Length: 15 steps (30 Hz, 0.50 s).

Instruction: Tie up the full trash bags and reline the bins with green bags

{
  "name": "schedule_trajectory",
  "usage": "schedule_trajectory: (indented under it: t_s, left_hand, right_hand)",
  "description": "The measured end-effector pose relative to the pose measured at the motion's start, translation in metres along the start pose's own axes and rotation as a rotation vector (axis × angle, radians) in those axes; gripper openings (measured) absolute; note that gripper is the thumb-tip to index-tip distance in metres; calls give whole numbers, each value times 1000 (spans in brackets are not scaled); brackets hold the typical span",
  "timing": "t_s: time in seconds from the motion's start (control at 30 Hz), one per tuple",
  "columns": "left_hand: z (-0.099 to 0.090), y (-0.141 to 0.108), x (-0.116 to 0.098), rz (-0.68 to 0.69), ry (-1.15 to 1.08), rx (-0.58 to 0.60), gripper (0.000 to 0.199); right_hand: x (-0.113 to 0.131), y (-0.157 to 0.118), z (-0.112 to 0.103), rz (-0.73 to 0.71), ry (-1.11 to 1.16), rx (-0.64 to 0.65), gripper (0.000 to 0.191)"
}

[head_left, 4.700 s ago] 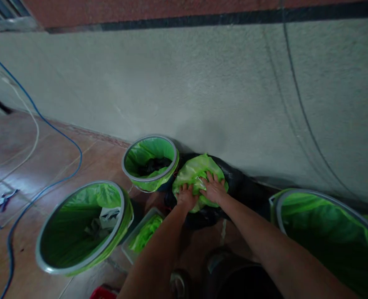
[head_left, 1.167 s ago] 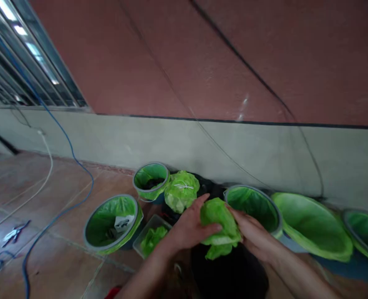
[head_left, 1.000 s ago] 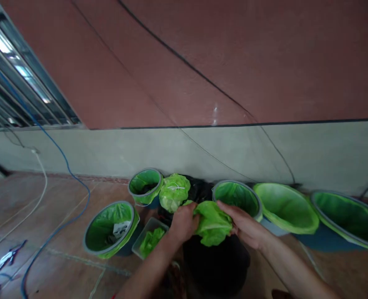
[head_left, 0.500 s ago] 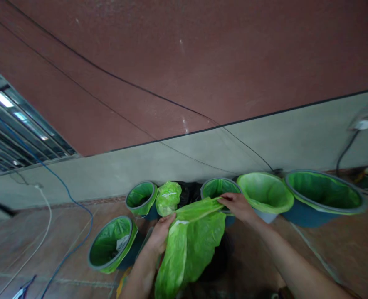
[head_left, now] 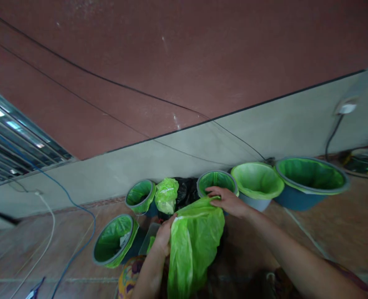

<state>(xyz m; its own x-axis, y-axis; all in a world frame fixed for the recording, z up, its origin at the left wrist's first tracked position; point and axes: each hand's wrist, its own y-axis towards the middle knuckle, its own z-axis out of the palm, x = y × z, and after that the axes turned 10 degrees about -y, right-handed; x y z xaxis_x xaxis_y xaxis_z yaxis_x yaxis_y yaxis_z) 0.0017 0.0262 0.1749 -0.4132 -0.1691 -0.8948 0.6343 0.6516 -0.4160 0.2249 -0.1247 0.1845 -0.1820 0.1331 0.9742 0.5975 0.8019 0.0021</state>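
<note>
A bright green plastic bag (head_left: 196, 245) hangs down in front of me between my two hands. My left hand (head_left: 165, 234) is closed on its upper left edge, near a whitish strip. My right hand (head_left: 225, 200) grips the upper right corner with the fingers curled round the plastic. Just behind the right hand stands a bin (head_left: 217, 176) lined in green. Beyond the left hand lies a bunched green bag (head_left: 166, 195), beside a black plastic bag (head_left: 186, 192).
Lined bins stand along the wall: a small bin (head_left: 139, 195), a pale bin (head_left: 258, 182) and a large blue bin (head_left: 308, 199). Another lined bin (head_left: 113, 238) with whitish scraps sits at left. A blue cable (head_left: 77, 203) and white cable (head_left: 51, 232) cross the tiled floor.
The bag hangs more upright and fuller across its width. My right hand has moved slightly left, its fingers more bent over the edge. The camera view has shifted a little.
</note>
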Motion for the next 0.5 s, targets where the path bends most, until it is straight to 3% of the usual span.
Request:
schedule_trajectory:
  t_s: [0.1,0.17,0.23,0.33,0.4,0.5]
  left_hand:
    - [1,0,1,171,32,-150,68]
    - [5,-4,-6,362,143,-233,69]
    - [14,-10,-18,538,253,-188,72]
    - [38,-21,-32,705,403,-18,77]
    - [55,-24,-35,747,434,43,81]
    - [73,-17,-30,739,349,7,68]
  right_hand:
    - [-5,2,3,17,-82,-70,24]
    - [-7,2,6,62,-63,-112,21]
    - [-6,-1,11,95,2,-138,23]
    - [-1,-6,19,133,155,-118,24]
    - [3,-9,24,158,283,-67,25]
    - [9,-12,25,165,463,56,33]
